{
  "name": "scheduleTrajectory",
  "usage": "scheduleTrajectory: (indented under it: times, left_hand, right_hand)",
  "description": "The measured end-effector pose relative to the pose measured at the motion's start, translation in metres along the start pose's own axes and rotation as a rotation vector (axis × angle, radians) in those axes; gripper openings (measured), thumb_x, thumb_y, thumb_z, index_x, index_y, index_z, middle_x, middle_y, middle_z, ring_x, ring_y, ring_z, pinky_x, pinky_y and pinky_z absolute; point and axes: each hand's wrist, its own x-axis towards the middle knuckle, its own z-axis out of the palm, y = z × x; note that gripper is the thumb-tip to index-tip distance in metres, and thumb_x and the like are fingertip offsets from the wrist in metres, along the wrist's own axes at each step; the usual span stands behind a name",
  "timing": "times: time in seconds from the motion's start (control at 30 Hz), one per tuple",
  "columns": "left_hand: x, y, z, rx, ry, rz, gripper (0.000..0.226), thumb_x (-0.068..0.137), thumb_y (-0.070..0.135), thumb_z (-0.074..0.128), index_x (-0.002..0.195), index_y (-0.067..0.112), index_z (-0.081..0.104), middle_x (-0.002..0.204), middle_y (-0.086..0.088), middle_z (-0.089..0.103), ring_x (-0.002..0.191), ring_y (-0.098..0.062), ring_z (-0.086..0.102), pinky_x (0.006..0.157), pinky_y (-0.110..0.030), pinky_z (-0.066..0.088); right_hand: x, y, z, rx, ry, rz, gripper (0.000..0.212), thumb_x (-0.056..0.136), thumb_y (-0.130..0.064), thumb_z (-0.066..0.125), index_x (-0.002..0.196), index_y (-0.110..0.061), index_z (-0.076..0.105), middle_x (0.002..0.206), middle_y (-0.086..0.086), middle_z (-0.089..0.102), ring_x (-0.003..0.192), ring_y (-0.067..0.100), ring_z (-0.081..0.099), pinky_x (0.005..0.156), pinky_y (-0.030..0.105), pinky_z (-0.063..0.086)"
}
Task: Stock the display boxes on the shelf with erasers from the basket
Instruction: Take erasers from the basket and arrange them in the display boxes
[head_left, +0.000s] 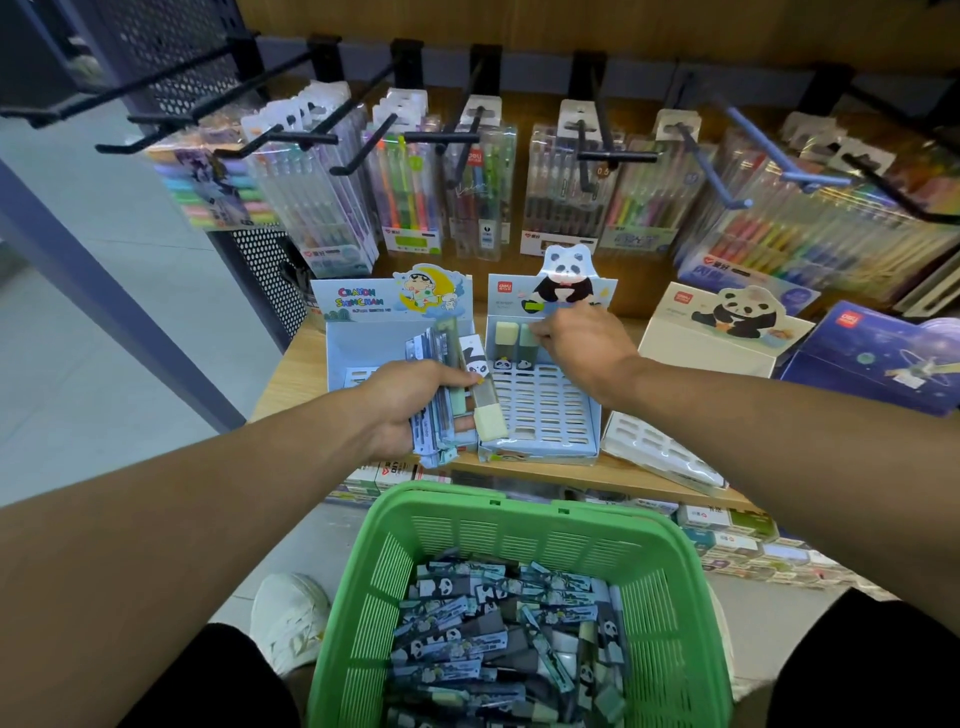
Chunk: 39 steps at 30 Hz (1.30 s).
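Observation:
A green plastic basket (519, 525) at the bottom holds several panda-sleeved erasers (483, 639). My left hand (410, 405) grips a fanned bundle of erasers (441, 374) over the gap between two display boxes. The blue panda display box (543, 415) stands on the shelf with two erasers (506, 340) upright at its back left. My right hand (576, 338) pinches a pale green eraser (529, 338) beside them, at the back of that box. The Crayon Shinchan box (358, 343) is to the left.
A cream panda box (701, 348) and a dark blue space-themed box (878, 364) stand to the right. A flattened cream tray (660, 449) lies at the shelf's front edge. Pen packs (478, 192) hang on black hooks above. A white shoe (291, 618) is beside the basket.

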Motion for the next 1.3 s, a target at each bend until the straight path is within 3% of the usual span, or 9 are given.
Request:
scheduleTrajectory:
  times: [0.23, 0.37, 0.47, 0.57, 0.73, 0.87, 0.97, 1.07, 1.3]
  left_hand:
    - [0.001, 0.001, 0.002, -0.012, 0.022, 0.041, 0.020, 0.091, 0.005, 0.065, 0.111, 0.003, 0.067, 0.099, -0.015, 0.075, 0.082, -0.028, 0.074, 0.066, -0.039, 0.063]
    - [0.002, 0.004, 0.003, -0.011, 0.034, 0.072, 0.024, 0.092, 0.008, 0.066, 0.115, 0.002, 0.067, 0.100, -0.014, 0.075, 0.091, -0.030, 0.073, 0.080, -0.044, 0.061]
    - [-0.002, 0.008, 0.005, 0.024, 0.007, 0.074, 0.023, 0.093, 0.009, 0.064, 0.114, 0.001, 0.068, 0.097, -0.014, 0.075, 0.090, -0.033, 0.070, 0.093, -0.051, 0.055]
    - [-0.006, 0.010, 0.004, 0.007, -0.030, 0.058, 0.021, 0.094, 0.009, 0.062, 0.113, 0.001, 0.067, 0.099, -0.014, 0.074, 0.088, -0.031, 0.072, 0.082, -0.045, 0.059]
    - [-0.003, 0.009, -0.010, -0.055, 0.012, 0.042, 0.014, 0.098, 0.010, 0.058, 0.107, 0.001, 0.062, 0.080, -0.010, 0.067, 0.071, -0.022, 0.068, 0.067, -0.040, 0.063]
    - [-0.004, 0.008, -0.017, -0.042, -0.003, 0.019, 0.012, 0.098, 0.011, 0.058, 0.104, 0.001, 0.062, 0.078, -0.009, 0.065, 0.068, -0.021, 0.065, 0.068, -0.038, 0.063]
    - [-0.006, 0.007, -0.015, -0.034, -0.031, 0.008, 0.013, 0.097, 0.012, 0.060, 0.103, 0.001, 0.064, 0.081, -0.009, 0.067, 0.069, -0.022, 0.065, 0.061, -0.035, 0.061]
    - [-0.005, 0.007, -0.014, -0.022, -0.070, -0.014, 0.012, 0.096, 0.014, 0.062, 0.101, 0.003, 0.065, 0.080, -0.008, 0.067, 0.067, -0.021, 0.066, 0.064, -0.033, 0.060]
    - [-0.006, 0.006, -0.010, 0.051, -0.107, -0.070, 0.009, 0.096, 0.015, 0.059, 0.097, 0.006, 0.060, 0.070, -0.004, 0.065, 0.057, -0.015, 0.059, 0.048, -0.024, 0.050]
  right_hand:
    - [-0.021, -0.005, -0.017, 0.358, 0.100, 0.036, 0.017, 0.099, -0.033, 0.062, 0.102, -0.023, 0.076, 0.101, -0.003, 0.074, 0.085, 0.017, 0.068, 0.075, 0.036, 0.058]
    - [-0.057, -0.036, -0.043, 1.096, -0.433, 0.245, 0.036, 0.087, -0.043, 0.075, 0.103, -0.012, 0.065, 0.088, 0.010, 0.075, 0.072, 0.027, 0.073, 0.060, 0.035, 0.061]
    - [-0.075, -0.052, -0.044, 1.207, -0.506, 0.269, 0.038, 0.087, -0.028, 0.079, 0.111, -0.010, 0.056, 0.097, 0.017, 0.075, 0.074, 0.029, 0.071, 0.069, 0.039, 0.063]
    - [-0.077, -0.062, -0.043, 1.349, -0.447, 0.329, 0.035, 0.088, -0.007, 0.076, 0.112, -0.007, 0.051, 0.086, 0.012, 0.077, 0.082, 0.033, 0.068, 0.076, 0.038, 0.063]
    - [-0.069, -0.035, -0.050, 1.177, -0.236, 0.335, 0.010, 0.092, -0.003, 0.070, 0.097, -0.011, 0.067, 0.100, 0.019, 0.068, 0.080, 0.024, 0.072, 0.082, 0.036, 0.062]
    - [-0.063, 0.002, -0.051, 0.741, -0.186, 0.242, 0.034, 0.096, -0.014, 0.068, 0.130, -0.017, 0.064, 0.095, 0.002, 0.065, 0.079, 0.018, 0.070, 0.076, 0.029, 0.061]
    - [-0.055, 0.019, -0.044, 0.497, -0.032, 0.243, 0.021, 0.090, -0.022, 0.075, 0.106, -0.028, 0.063, 0.087, -0.005, 0.059, 0.092, 0.023, 0.064, 0.075, 0.037, 0.056]
    - [-0.047, 0.023, -0.040, 0.452, 0.103, 0.226, 0.011, 0.091, -0.023, 0.073, 0.094, -0.028, 0.064, 0.087, -0.007, 0.063, 0.091, 0.018, 0.059, 0.069, 0.032, 0.046]
    - [-0.034, 0.016, -0.023, 0.419, 0.137, 0.087, 0.022, 0.101, -0.022, 0.061, 0.121, -0.021, 0.070, 0.120, 0.000, 0.071, 0.104, 0.017, 0.063, 0.089, 0.029, 0.050]
